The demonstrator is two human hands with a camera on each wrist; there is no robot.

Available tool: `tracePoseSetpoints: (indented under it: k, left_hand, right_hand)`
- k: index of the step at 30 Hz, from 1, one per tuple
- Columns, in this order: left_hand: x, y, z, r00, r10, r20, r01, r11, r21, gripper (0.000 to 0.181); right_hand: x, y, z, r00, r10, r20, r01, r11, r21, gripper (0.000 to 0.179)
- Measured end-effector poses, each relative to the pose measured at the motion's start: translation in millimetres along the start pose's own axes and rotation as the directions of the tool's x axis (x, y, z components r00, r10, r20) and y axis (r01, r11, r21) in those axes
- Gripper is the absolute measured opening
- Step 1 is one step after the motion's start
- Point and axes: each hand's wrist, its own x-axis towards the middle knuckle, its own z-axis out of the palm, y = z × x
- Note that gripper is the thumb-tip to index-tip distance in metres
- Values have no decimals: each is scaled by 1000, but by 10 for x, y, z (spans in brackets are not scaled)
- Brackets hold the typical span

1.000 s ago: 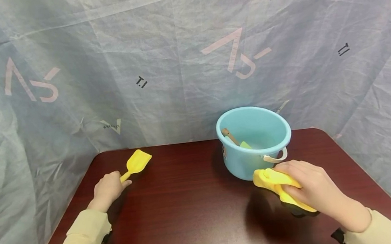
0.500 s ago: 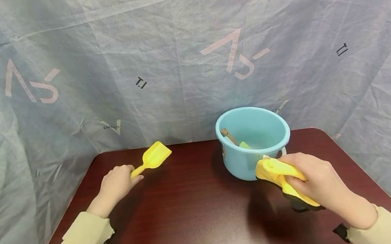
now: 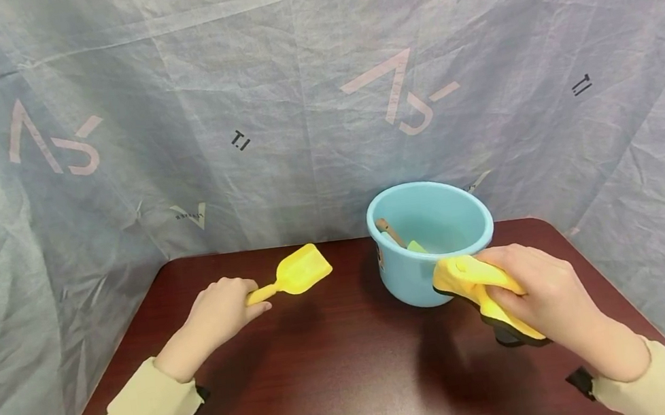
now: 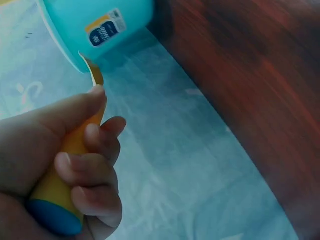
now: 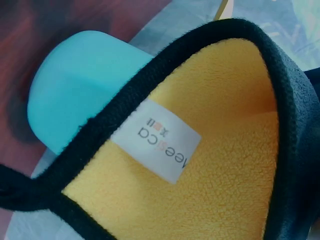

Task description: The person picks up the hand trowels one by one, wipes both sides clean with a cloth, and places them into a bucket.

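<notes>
My left hand (image 3: 223, 309) grips a yellow toy shovel (image 3: 304, 269) by its handle, blade pointing right toward the bucket. The left wrist view shows the thumb laid along the handle (image 4: 75, 142), fingers curled round it. A light-blue bucket (image 3: 412, 284) stands upright at the back right of the table. On the near right side, my right hand (image 3: 548, 292) pinches a folded yellow fleece item (image 3: 469, 274) with black edging and a white label (image 5: 157, 140). Its kind I cannot tell. In the head view it overlaps the bucket's front and hides the white handle.
Inside the bucket lean a brown stick-like handle (image 3: 391, 231) and a light-green piece (image 3: 417, 247). A dark-red wooden table (image 3: 339, 371) carries it. Behind and at both sides hangs a grey cloth sheet (image 3: 296, 102).
My left hand has carried the shovel rightward and nearer to the bucket. My right hand has lifted the yellow fleece item slightly, up and to the right. The bucket stays put.
</notes>
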Motion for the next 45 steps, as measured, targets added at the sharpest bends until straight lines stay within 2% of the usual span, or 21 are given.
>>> tracePoseSetpoints:
  k: [7, 13, 16, 21, 26, 30, 36, 41, 45]
  left_hand:
    - [-10, 198, -77, 994, 68, 82, -66, 998, -22, 25]
    - [-13, 376, -99, 977, 167, 129, -162, 985, -52, 23]
    - [2, 448, -97, 962, 219, 163, -211, 975, -68, 21]
    - [36, 537, -83, 927, 297, 229, -277, 954, -115, 21]
    - [70, 633, -59, 897, 356, 261, -326, 933, -152, 24]
    - [109, 728, -41, 880, 389, 274, -355, 920, -166, 25]
    - [171, 847, -28, 861, 414, 296, -377, 909, -176, 26]
    - [189, 907, -36, 853, 430, 297, -386, 902, -196, 25]
    - [195, 946, -53, 852, 434, 293, -393, 899, -192, 23]
  right_hand:
    - [187, -74, 8, 996, -53, -66, 54, 998, 24, 29]
    - [311, -158, 36, 994, -78, -75, 82, 995, 52, 29]
    - [354, -197, 70, 991, -109, -81, 114, 992, 60, 28]
    - [407, -266, 124, 982, -176, -67, 180, 982, 60, 28]
    - [445, -326, 188, 970, -239, -44, 242, 966, 85, 25]
    - [449, -361, 247, 960, -281, -7, 280, 951, 133, 23]
    - [372, -405, 359, 953, -291, 89, 271, 944, 190, 25]
    - [277, -420, 445, 942, -284, 178, 245, 947, 210, 29]
    - [209, -417, 496, 926, -265, 268, 210, 953, 219, 26]
